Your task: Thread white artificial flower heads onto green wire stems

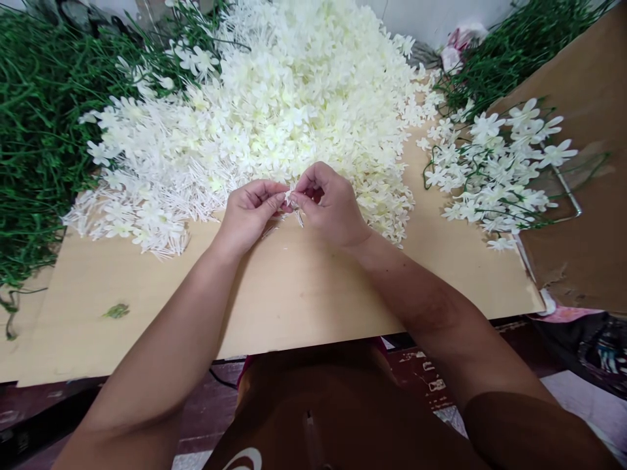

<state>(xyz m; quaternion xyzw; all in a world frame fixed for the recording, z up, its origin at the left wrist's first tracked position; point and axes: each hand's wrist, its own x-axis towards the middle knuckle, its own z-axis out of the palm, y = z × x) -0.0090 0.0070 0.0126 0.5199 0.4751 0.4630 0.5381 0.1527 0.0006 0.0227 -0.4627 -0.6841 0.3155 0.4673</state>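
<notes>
Both hands meet over the middle of a pale wooden board [304,294]. My left hand [249,212] and my right hand [327,203] each pinch a small white artificial flower piece [292,199] held between their fingertips. Just behind the hands lies a big heap of loose white plastic flowers [274,111] with thin white stalks. To the right lies a bunch of white flowers on green stems [499,166].
Piles of green wire stems lie at the left [34,130] and at the back right [514,46]. A brown cardboard sheet [588,215] covers the right side, with a metal wire frame [571,196] on it. A small green scrap [116,311] sits on the board's front left.
</notes>
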